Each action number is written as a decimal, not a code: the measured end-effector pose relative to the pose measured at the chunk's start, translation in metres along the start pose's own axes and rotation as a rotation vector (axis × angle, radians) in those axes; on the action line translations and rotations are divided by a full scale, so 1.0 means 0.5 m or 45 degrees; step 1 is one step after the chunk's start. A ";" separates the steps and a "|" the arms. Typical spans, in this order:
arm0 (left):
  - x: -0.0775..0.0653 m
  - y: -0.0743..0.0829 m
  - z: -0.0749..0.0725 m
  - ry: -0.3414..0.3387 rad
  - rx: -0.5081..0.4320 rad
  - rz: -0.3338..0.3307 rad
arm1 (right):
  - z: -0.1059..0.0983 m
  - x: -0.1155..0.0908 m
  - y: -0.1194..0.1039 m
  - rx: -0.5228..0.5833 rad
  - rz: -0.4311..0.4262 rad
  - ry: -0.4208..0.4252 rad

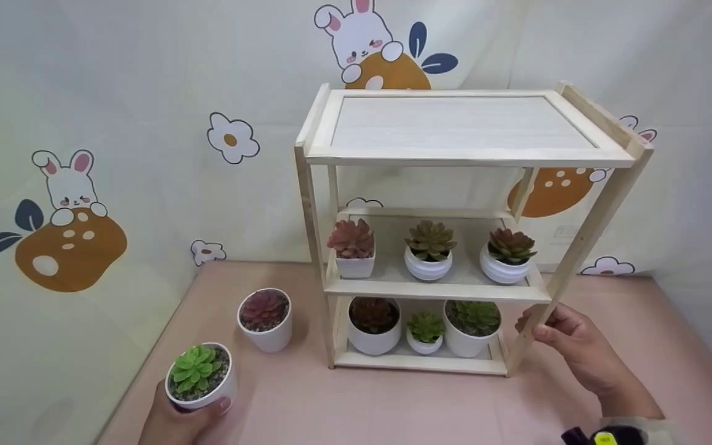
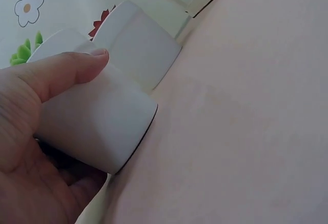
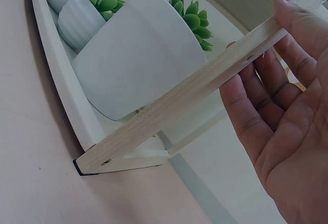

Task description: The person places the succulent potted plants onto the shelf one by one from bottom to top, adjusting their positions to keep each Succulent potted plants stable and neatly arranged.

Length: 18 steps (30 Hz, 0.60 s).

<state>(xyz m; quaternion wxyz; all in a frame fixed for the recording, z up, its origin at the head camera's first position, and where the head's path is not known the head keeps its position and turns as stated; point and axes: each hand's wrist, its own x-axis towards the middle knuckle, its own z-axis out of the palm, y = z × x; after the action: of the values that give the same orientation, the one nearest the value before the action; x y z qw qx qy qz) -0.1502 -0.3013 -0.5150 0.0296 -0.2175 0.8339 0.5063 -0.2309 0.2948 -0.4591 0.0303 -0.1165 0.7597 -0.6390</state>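
Note:
At the front left, my left hand (image 1: 180, 414) grips a white round pot holding a bright green succulent (image 1: 195, 369). Thumb and fingers wrap its wall in the left wrist view, where the pot's base (image 2: 120, 137) is at or just above the pink surface. Behind it stands a white pot with a dark red succulent (image 1: 264, 318). My right hand (image 1: 578, 346) holds the front right post of the pale wooden shelf (image 1: 436, 290); in the right wrist view the thumb lies on one side of the post (image 3: 205, 80) and the fingers on the other.
On the middle tier are a pink succulent (image 1: 354, 247) in a square pot and two more succulents (image 1: 430, 247) in round pots. The bottom tier holds three potted succulents (image 1: 425, 334). A patterned cloth (image 1: 146, 93) hangs behind the pink table (image 1: 393, 408).

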 end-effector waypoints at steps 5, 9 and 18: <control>0.001 0.005 0.001 0.006 0.002 -0.033 | -0.001 0.001 -0.004 -0.006 0.010 -0.004; 0.000 0.011 0.002 0.005 -0.014 -0.037 | -0.001 0.000 -0.005 -0.023 0.021 0.005; -0.017 0.030 0.003 0.004 -0.059 -0.029 | 0.001 -0.001 -0.001 -0.034 0.020 0.003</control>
<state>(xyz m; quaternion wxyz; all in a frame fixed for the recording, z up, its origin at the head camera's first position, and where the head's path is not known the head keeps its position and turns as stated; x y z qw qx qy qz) -0.1486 -0.2913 -0.5009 0.0291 -0.2285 0.8195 0.5247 -0.2304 0.2945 -0.4587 0.0328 -0.1101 0.7692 -0.6286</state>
